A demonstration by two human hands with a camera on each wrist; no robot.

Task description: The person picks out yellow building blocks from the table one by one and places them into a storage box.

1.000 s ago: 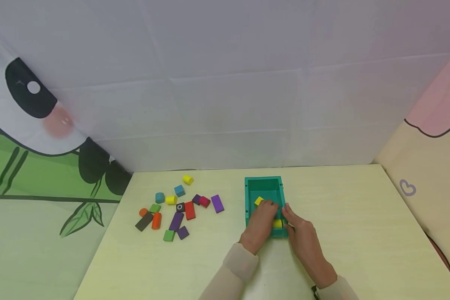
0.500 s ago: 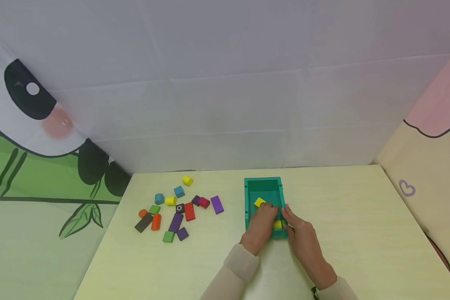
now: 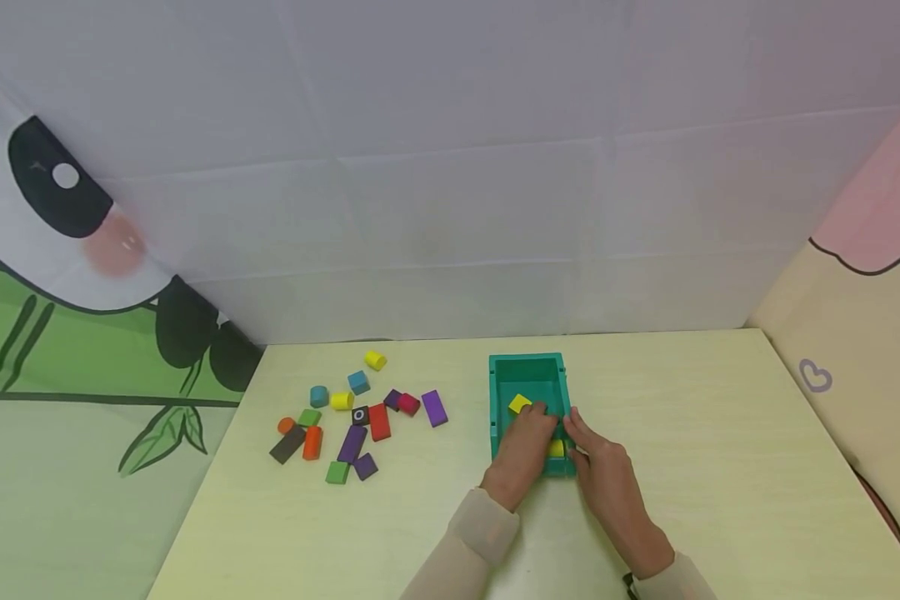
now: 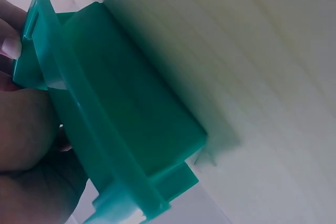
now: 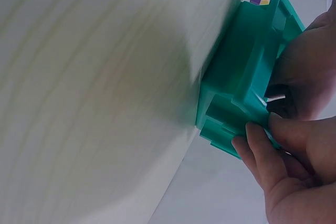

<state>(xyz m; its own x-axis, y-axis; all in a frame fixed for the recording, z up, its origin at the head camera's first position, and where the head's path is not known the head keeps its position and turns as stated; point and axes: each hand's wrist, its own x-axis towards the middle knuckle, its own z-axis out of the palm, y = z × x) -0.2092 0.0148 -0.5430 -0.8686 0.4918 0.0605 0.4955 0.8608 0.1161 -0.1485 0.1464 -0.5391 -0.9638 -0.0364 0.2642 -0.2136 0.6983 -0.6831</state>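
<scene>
A green plastic box (image 3: pixel 525 357) stands on the table, with a yellow block (image 3: pixel 520 403) in its middle and another yellow piece (image 3: pixel 556 449) near its front right corner. My left hand (image 3: pixel 523 448) reaches over the left wall into the box, fingers bent down; its fingertips are hidden, and I cannot tell if they pinch a piece. With fingers and thumb, my right hand (image 3: pixel 611 479) grips the box's right wall near the front. The right wrist view shows these right-hand fingers (image 5: pixel 261 148) at the rim of the box (image 5: pixel 236 56). In the left wrist view the box's outer side (image 4: pixel 126 93) is seen close up.
Left of the box lie scattered toy blocks: a purple block (image 3: pixel 435 408), a red block (image 3: pixel 379 422), a black block with a white ring (image 3: pixel 361 415), a dark grey block (image 3: pixel 288 445) and several others. A pale cloth wall (image 3: pixel 435 300) rises behind the table (image 3: pixel 682 400).
</scene>
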